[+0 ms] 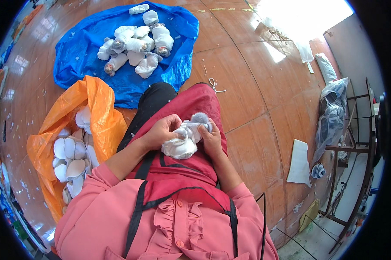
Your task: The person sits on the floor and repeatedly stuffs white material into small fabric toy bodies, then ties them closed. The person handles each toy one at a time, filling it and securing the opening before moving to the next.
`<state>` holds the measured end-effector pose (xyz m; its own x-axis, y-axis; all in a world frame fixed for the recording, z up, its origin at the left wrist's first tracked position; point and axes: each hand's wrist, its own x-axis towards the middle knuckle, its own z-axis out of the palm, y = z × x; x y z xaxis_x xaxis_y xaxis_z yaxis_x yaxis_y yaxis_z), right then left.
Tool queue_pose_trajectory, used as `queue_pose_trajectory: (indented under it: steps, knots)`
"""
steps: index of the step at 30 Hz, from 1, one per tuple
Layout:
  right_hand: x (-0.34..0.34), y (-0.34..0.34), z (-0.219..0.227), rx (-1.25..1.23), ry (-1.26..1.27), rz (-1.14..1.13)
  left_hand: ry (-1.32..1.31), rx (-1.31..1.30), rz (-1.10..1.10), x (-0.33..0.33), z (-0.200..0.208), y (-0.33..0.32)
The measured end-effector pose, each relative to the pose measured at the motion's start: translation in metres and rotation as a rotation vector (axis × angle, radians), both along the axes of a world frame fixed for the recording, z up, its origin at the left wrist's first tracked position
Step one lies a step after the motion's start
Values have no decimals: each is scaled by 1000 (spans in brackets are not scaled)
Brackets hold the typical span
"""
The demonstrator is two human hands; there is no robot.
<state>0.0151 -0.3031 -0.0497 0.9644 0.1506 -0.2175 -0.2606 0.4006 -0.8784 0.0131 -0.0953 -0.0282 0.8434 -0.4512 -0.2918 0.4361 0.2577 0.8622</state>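
Over my lap, a small white and grey plush toy piece (pixel 181 145) is held between both hands. Its lower end is rounded and fluffy white, and a grey furry tuft (pixel 199 118) sticks up at the top. My left hand (pixel 162 132) is closed, with thumb and forefinger pinching the white cloth on the left side. The fingers of my right hand (pixel 211 139) wrap round the other side, its thumb pressed on the cloth just below the tuft. What lies under the right fingers is hidden.
An orange sack (pixel 104 117) at my left holds several white and beige stuffed pieces (pixel 75 148). Ahead lies a blue sheet (pixel 82 56) with several white-wrapped plush toys (pixel 137 44). At right are a metal rack (pixel 349 149), a clear plastic bag (pixel 332 112) and a white board (pixel 298 162).
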Motion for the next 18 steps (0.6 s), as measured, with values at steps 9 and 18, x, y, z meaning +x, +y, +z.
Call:
queue_pose_trajectory:
  steps: [9,18]
  knots:
    - [-4,7,-8,-64,54,-62,-406,463,-17,-20,37,-12]
    - [29,2,-14,-161,-26,-84,-228,345,61,-19,27,-11]
